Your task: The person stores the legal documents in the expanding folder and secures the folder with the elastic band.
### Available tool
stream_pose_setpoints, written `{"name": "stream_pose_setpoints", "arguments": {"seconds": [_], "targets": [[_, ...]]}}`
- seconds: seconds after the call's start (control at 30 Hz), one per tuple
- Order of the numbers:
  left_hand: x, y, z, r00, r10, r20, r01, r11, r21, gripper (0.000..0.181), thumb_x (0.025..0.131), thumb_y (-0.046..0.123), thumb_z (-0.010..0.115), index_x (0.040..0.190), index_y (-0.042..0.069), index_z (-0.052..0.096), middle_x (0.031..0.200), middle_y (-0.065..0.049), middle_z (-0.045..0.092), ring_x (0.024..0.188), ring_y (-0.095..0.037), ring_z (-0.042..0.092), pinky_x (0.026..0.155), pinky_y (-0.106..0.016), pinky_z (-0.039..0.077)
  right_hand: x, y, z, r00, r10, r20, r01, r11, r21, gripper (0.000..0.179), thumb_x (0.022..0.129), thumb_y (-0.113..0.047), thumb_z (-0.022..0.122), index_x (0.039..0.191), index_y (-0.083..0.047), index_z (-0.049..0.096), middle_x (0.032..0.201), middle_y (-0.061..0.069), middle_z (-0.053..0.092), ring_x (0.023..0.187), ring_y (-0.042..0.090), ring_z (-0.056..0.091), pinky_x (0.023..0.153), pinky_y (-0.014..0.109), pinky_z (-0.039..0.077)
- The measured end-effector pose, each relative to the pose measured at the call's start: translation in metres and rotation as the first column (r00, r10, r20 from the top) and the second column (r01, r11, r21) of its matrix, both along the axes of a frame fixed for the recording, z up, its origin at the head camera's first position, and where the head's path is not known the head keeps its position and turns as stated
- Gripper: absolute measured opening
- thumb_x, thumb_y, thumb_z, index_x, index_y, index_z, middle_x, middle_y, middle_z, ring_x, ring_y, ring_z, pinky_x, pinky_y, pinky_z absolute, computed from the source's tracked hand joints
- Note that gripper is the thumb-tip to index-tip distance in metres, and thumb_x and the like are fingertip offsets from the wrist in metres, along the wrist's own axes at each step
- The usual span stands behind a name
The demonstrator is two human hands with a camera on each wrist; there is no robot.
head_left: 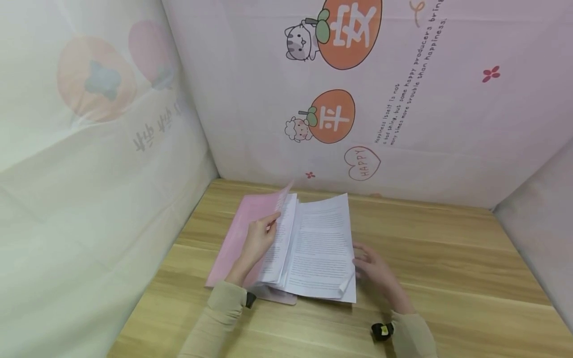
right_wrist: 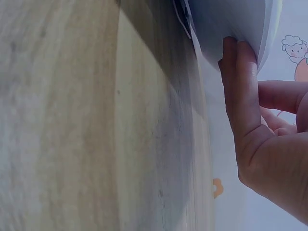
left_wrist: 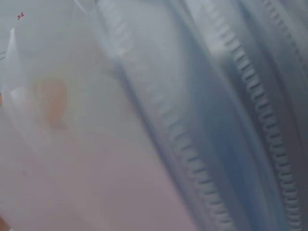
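A pink folder (head_left: 252,211) lies spread on the table, with printed sheets (head_left: 320,243) fanned out to its right. My left hand (head_left: 259,238) pinches the raised pink cover near the sheets' left side. Translucent plastic with ridged edges (left_wrist: 192,168) fills the left wrist view, blurred; most of that hand is hidden there. At the sheets' right edge, my right hand (head_left: 373,266) grips the paper. Its fingers (right_wrist: 245,91) lie against the underside of the curved sheets in the right wrist view. The bottom right corner of the top sheet is curled over.
The wooden table (head_left: 447,263) extends to the right and in front of the folder. A printed cloth (head_left: 268,99) hangs behind the table, and another white cloth (head_left: 89,199) hangs at the left. A black wrist camera (head_left: 382,331) sits by the right sleeve.
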State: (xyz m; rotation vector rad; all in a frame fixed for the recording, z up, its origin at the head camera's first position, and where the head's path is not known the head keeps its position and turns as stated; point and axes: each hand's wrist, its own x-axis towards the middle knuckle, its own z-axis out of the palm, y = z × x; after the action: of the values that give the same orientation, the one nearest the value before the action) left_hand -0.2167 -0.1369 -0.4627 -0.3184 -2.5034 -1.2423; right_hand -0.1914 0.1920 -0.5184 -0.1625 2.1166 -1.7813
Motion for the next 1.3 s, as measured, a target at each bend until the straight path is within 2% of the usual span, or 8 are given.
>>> {"name": "stream_pose_setpoints", "arguments": {"seconds": [0.17,0.4,0.6,0.77,0.87,0.97,1.1,1.3], "targets": [[0.0002,-0.0003,-0.0003,1.0,-0.001,-0.012,0.001,1.0,0.001,0.032,0.09,-0.005,0.056,0.12,-0.005,0.069,0.118,-0.022,0.07,0.1,-0.026,0.07,0.076,-0.036,0.061,0.0017,-0.0003,0.0033,1.0,0.011,-0.002,-0.011,1.0,-0.02,0.056,0.099,-0.003,0.047,0.151,0.003,0.027,0.136,0.04,0.049,0.096,0.007,0.066,0.078,0.024,0.057],[-0.0012,-0.0003,-0.003,1.0,-0.006,0.003,0.006,1.0,0.012,0.032,0.091,-0.004,0.056,0.12,-0.005,0.069,0.121,-0.021,0.069,0.109,-0.03,0.069,0.085,-0.035,0.059,0.0023,-0.0031,0.0046,1.0,0.011,-0.012,-0.011,1.0,-0.006,0.055,0.1,-0.005,0.05,0.151,0.002,0.03,0.137,0.039,0.05,0.096,0.009,0.068,0.076,0.023,0.058],[-0.0014,-0.0002,-0.0013,1.0,-0.011,-0.006,0.011,1.0,0.016,0.032,0.091,-0.004,0.056,0.12,-0.005,0.068,0.119,-0.022,0.07,0.098,-0.027,0.07,0.072,-0.032,0.06,0.0016,-0.0004,0.0019,0.999,-0.039,0.007,0.039,0.999,0.02,0.055,0.099,-0.005,0.05,0.151,-0.001,0.032,0.139,0.038,0.05,0.096,0.009,0.068,0.077,0.023,0.057],[-0.0023,-0.0002,-0.001,1.0,-0.015,-0.028,0.015,1.0,0.001,0.032,0.09,-0.006,0.056,0.119,-0.006,0.068,0.117,-0.023,0.07,0.103,-0.03,0.071,0.078,-0.034,0.061,0.0005,-0.0009,0.0024,0.999,-0.035,-0.002,0.035,0.999,0.021,0.054,0.099,-0.006,0.05,0.15,-0.002,0.033,0.137,0.037,0.052,0.099,0.012,0.068,0.078,0.024,0.058],[-0.0025,-0.0004,-0.0013,1.0,-0.012,-0.011,0.012,1.0,0.006,0.033,0.09,-0.006,0.056,0.12,-0.005,0.068,0.119,-0.023,0.07,0.105,-0.03,0.07,0.079,-0.035,0.061,0.001,-0.0005,0.0033,1.0,-0.029,-0.005,0.029,0.999,0.02,0.054,0.099,-0.006,0.05,0.151,-0.001,0.033,0.136,0.037,0.052,0.097,0.01,0.068,0.078,0.024,0.058],[-0.0026,-0.0008,-0.0015,1.0,-0.01,-0.011,0.01,1.0,0.011,0.032,0.09,-0.005,0.056,0.12,-0.005,0.069,0.119,-0.022,0.07,0.101,-0.028,0.071,0.074,-0.03,0.06,0.0016,0.001,0.0041,1.0,-0.024,-0.003,0.024,1.0,0.018,0.055,0.1,-0.006,0.049,0.151,-0.001,0.031,0.137,0.038,0.052,0.095,0.007,0.068,0.078,0.024,0.057],[-0.0026,-0.0013,-0.0015,0.999,-0.014,-0.034,0.015,1.0,0.01,0.032,0.089,-0.006,0.056,0.119,-0.006,0.069,0.116,-0.023,0.071,0.088,-0.024,0.068,0.064,-0.023,0.055,0.0021,0.0012,0.0052,1.0,-0.027,-0.003,0.027,1.0,0.011,0.056,0.1,-0.006,0.05,0.151,0.0,0.03,0.135,0.038,0.053,0.093,0.006,0.067,0.078,0.024,0.057],[-0.0023,-0.0012,-0.0009,1.0,-0.014,-0.021,0.015,1.0,0.004,0.033,0.09,-0.006,0.056,0.12,-0.005,0.069,0.117,-0.022,0.071,0.086,-0.02,0.066,0.064,-0.019,0.053,0.002,-0.0025,0.0046,1.0,-0.007,-0.012,0.007,1.0,-0.009,0.055,0.098,-0.004,0.051,0.149,0.003,0.033,0.133,0.038,0.055,0.093,0.009,0.069,0.077,0.026,0.058]]}}
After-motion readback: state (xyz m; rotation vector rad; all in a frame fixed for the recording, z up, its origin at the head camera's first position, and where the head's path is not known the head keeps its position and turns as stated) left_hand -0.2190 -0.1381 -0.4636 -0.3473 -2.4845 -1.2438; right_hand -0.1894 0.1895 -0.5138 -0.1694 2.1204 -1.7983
